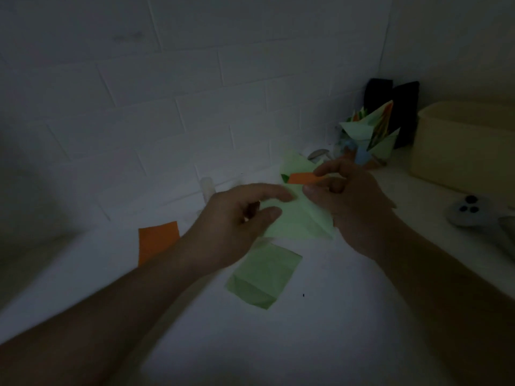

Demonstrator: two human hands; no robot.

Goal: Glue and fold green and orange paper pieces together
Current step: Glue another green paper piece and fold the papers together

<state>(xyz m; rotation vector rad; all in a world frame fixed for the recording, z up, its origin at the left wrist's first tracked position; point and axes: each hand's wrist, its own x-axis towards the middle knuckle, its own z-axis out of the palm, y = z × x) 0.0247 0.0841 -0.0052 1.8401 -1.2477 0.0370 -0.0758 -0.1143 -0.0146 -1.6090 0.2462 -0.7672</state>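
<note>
My right hand [348, 199] pinches a small folded orange paper piece [302, 178] with a dark green tip, held over a light green folded paper [295, 218]. My left hand [239, 218] grips the left edge of that light green paper between thumb and fingers. Both hands hover just above the white table [320, 316]. A second light green folded sheet [264, 277] lies flat on the table below the hands. An orange sheet [157, 240] lies to the left, partly hidden by my left forearm.
Finished green and orange paper shapes [370, 135] stand at the back right beside a beige box [462, 146]. A grey controller [468, 210] lies at the right. A glue stick [207, 188] stands near the white brick wall [139, 107]. The scene is dim.
</note>
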